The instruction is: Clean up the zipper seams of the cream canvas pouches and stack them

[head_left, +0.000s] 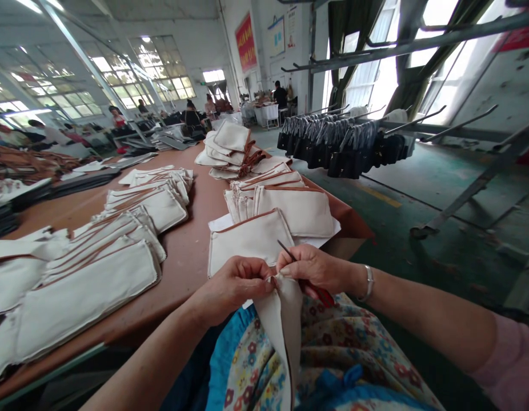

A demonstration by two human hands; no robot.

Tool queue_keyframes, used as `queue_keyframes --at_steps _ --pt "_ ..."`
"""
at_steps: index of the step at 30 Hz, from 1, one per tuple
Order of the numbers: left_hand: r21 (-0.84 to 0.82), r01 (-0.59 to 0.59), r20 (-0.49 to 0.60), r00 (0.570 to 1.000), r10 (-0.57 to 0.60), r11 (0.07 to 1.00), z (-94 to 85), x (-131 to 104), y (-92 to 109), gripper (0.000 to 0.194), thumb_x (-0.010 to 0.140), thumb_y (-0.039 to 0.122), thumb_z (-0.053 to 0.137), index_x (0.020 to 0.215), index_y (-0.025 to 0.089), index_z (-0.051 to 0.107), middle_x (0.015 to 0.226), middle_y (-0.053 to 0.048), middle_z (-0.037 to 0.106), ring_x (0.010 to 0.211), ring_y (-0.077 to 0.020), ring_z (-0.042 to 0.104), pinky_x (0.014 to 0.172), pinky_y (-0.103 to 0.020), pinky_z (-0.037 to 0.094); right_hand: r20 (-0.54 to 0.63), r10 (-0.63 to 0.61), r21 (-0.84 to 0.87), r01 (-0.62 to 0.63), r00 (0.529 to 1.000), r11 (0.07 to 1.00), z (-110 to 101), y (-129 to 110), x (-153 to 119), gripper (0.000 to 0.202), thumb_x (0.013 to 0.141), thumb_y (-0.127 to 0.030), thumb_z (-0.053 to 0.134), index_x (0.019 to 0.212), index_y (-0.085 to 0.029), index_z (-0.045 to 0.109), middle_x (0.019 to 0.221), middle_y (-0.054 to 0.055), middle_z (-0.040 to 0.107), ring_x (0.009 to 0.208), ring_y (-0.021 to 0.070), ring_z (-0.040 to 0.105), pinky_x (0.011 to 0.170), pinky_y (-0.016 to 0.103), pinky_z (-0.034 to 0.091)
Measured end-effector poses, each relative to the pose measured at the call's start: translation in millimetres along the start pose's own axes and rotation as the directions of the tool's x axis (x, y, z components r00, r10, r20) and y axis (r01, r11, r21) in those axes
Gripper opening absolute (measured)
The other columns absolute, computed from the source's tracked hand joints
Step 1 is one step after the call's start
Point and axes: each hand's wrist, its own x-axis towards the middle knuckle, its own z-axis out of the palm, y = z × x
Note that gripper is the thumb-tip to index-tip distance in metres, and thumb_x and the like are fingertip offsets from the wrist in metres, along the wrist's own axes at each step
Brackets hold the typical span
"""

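Observation:
A cream fabric pouch (292, 311) with a brown edge hangs over my lap, its upper end pinched between both hands. My left hand (243, 279) is closed on the top edge, thumb against fingers. Opposite it, almost touching, my right hand (318, 268) pinches the same edge. That hand also keeps red-handled scissors (324, 295) in its palm, one dark blade poking out past the fingers. Just beyond my hands, another cream pouch (247, 237) lies flat at the front of a stack of pouches (294, 208).
Rows of cream pouches (93, 291) cover the left of the brown-topped table (191, 245). Farther back sits a heap of pouches (230, 142). To the right, a metal rack (461, 200) stands beside hanging black items (345, 148). Several people work in the background.

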Motion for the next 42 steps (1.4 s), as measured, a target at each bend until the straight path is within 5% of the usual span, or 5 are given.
queue_keyframes --at_steps 3,11,29,34,42 --pt "0.047 0.007 0.005 1.000 -0.008 0.999 -0.5 -0.6 4.8 0.018 0.072 0.026 0.072 0.077 0.011 0.065 0.066 0.002 0.055 0.060 -0.0098 0.042 0.059 -0.023 0.029 0.045 0.085 0.236 -0.094 0.995 0.967 -3.7 -4.4 0.9 0.023 0.086 -0.041 0.054 0.087 -0.018 0.050 0.058 -0.008 0.045 0.032 0.0051 0.036 0.030 0.017 0.029" --pt "0.175 -0.018 -0.072 0.997 0.031 0.984 -2.0 2.3 -6.5 0.016 0.079 0.027 0.067 0.078 0.012 0.062 0.064 0.004 0.049 0.058 -0.0087 0.033 0.054 -0.023 0.023 -0.128 -0.058 -0.079 0.048 0.990 0.996 3.5 -19.3 -3.0 0.015 0.079 -0.024 0.067 0.077 -0.013 0.058 0.059 -0.007 0.047 0.047 0.0029 0.039 0.041 0.014 0.030" --pt "-0.066 0.049 -0.123 0.991 -0.057 0.997 11.3 4.2 -8.6 0.020 0.069 0.027 0.076 0.074 0.010 0.065 0.064 0.001 0.058 0.058 -0.0085 0.044 0.057 -0.022 0.031 -0.157 0.140 0.171 -0.112 0.978 0.979 8.9 -18.1 -7.6 0.014 0.079 -0.030 0.060 0.079 -0.016 0.057 0.051 -0.008 0.045 0.033 0.0054 0.035 0.029 0.016 0.028" --pt "0.085 -0.011 -0.147 0.989 0.023 0.996 8.0 4.5 -17.4 0.020 0.076 0.029 0.072 0.077 0.010 0.066 0.065 0.002 0.055 0.058 -0.0078 0.040 0.055 -0.021 0.028 -0.191 -0.064 -0.141 0.037 0.979 0.989 6.0 -17.7 -10.6 0.013 0.078 -0.024 0.065 0.080 -0.012 0.063 0.062 -0.004 0.053 0.052 0.0052 0.040 0.045 0.016 0.030" --pt "0.557 -0.083 -0.128 0.975 0.184 0.826 16.6 -5.3 -9.3 0.032 0.094 0.032 0.047 0.078 0.013 0.067 0.066 0.001 0.056 0.060 -0.0108 0.046 0.053 -0.022 0.031 -0.264 -0.097 -0.182 0.049 0.960 0.982 6.8 -6.4 -14.3 0.011 0.082 -0.023 0.061 0.080 -0.013 0.064 0.064 -0.004 0.056 0.053 0.0059 0.047 0.049 0.016 0.038"
